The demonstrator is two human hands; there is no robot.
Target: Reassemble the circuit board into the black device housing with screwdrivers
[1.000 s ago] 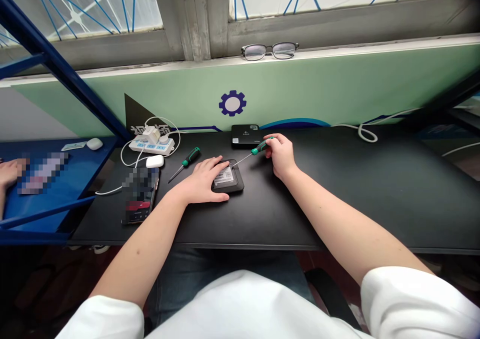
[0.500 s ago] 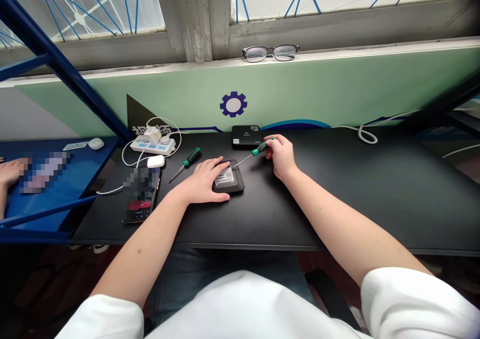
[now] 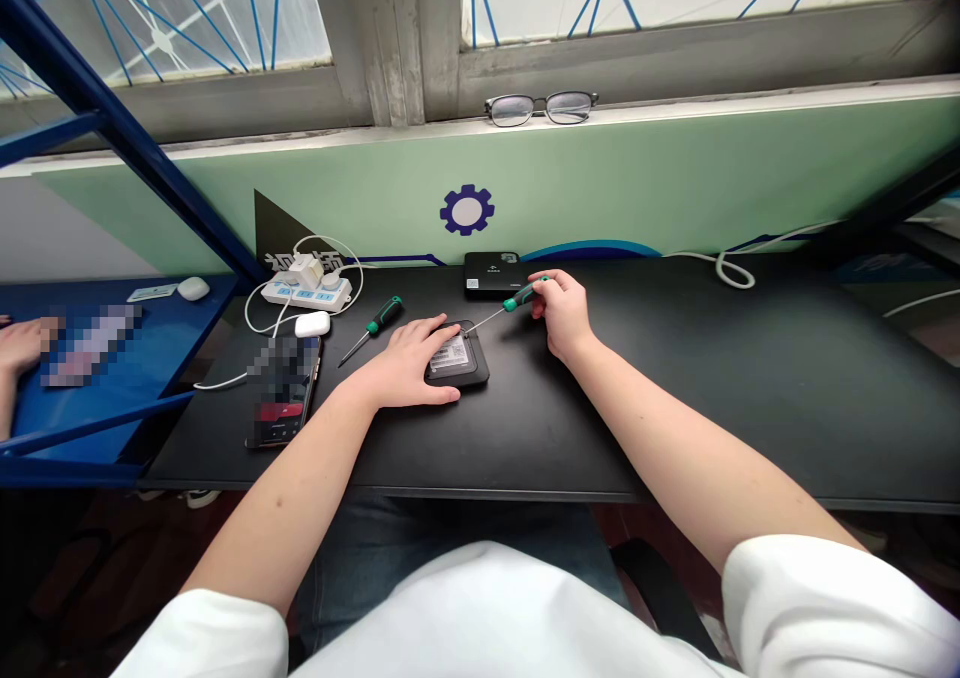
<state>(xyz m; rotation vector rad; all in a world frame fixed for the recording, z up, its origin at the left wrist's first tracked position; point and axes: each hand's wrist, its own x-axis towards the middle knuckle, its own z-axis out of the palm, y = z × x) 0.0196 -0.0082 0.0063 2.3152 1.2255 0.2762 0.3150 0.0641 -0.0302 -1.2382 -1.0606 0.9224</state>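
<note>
A small black device with a white label lies on the black desk. My left hand rests on its left side with the fingers spread, the thumb along the near edge. In my right hand, the fingers are closed round the handle of a green and black screwdriver. Its thin shaft slants down to the left, and the tip meets the upper part of the device near the label. A second green and black screwdriver lies beyond my left hand, its shaft toward me.
Behind the device is a black box. At left are a power strip with cables, a white earphone case and a phone. Glasses sit on the ledge. Another person's hand rests on the blue table.
</note>
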